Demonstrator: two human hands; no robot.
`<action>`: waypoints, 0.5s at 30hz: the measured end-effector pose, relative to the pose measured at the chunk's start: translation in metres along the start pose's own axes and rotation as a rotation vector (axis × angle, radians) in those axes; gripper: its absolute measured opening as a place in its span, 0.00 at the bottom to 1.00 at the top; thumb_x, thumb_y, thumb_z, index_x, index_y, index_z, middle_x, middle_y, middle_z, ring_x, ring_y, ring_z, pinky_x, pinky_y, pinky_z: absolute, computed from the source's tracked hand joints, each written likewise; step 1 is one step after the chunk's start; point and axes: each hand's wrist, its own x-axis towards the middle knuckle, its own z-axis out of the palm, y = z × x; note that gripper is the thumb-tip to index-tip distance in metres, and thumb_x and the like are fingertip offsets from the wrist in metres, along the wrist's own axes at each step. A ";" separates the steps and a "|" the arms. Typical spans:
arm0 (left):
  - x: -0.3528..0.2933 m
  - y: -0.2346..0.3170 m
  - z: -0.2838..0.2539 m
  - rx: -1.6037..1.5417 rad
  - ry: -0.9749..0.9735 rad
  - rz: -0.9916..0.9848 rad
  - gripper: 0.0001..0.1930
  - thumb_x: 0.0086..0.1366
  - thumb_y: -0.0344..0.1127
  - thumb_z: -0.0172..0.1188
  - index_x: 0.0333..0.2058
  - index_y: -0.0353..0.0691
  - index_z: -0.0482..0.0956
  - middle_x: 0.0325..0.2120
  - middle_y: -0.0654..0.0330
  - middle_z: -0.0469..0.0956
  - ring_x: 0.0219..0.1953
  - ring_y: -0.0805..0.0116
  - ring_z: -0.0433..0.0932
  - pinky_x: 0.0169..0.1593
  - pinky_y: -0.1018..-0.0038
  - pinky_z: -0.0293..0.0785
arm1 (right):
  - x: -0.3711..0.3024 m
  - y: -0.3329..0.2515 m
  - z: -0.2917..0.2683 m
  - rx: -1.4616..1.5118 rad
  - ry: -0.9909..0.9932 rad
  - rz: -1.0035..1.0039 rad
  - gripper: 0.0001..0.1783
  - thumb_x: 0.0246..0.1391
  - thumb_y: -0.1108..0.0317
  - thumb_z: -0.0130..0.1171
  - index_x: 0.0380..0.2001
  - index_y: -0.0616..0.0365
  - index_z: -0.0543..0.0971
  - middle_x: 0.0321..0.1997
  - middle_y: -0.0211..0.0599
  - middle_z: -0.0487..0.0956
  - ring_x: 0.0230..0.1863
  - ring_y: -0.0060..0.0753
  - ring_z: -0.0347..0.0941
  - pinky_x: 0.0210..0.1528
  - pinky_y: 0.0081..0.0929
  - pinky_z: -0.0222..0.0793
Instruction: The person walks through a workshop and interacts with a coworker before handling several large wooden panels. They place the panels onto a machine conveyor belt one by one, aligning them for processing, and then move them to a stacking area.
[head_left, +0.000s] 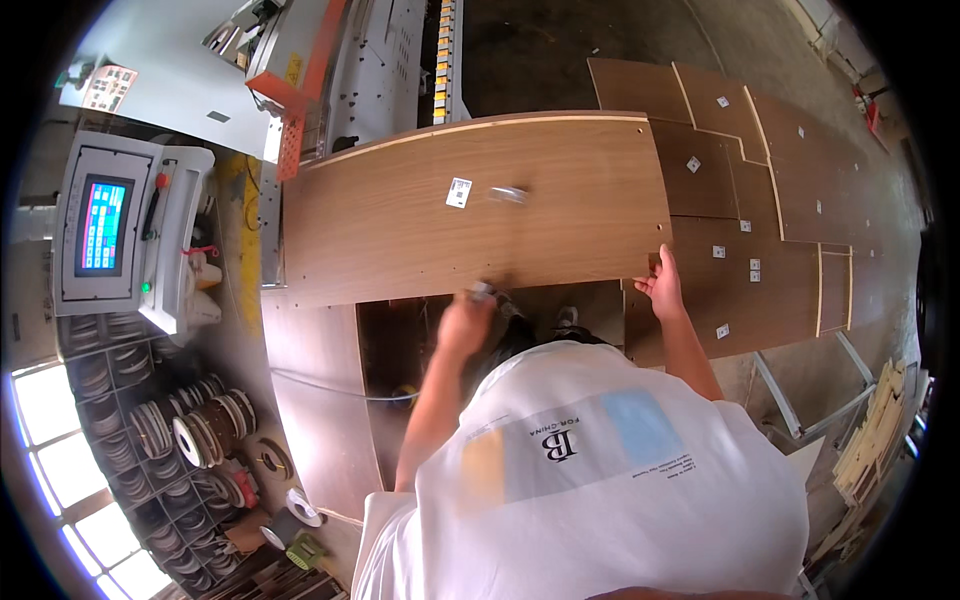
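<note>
A long brown wood-grain panel lies crosswise in front of me, with a white label and a blurred, shiny clear strip on its face. My left hand, smeared by motion, is closed at the panel's near edge, around a small silvery thing too blurred to name. At the near right corner, my right hand grips the panel's edge, with one finger pointing up along its side.
A machine with an orange guard stands beyond the panel. A control screen is at left, above racked edge-banding rolls. Labelled brown boards are spread at right, near a metal frame. A pale board lies near left.
</note>
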 end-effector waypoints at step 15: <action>-0.150 -0.239 -0.071 -0.472 0.642 -0.524 0.13 0.71 0.46 0.58 0.38 0.42 0.72 0.16 0.62 0.68 0.14 0.70 0.67 0.16 0.71 0.60 | 0.013 0.004 -0.010 0.013 -0.154 -0.054 0.27 0.67 0.40 0.53 0.56 0.47 0.70 0.47 0.30 0.79 0.41 0.27 0.78 0.43 0.30 0.75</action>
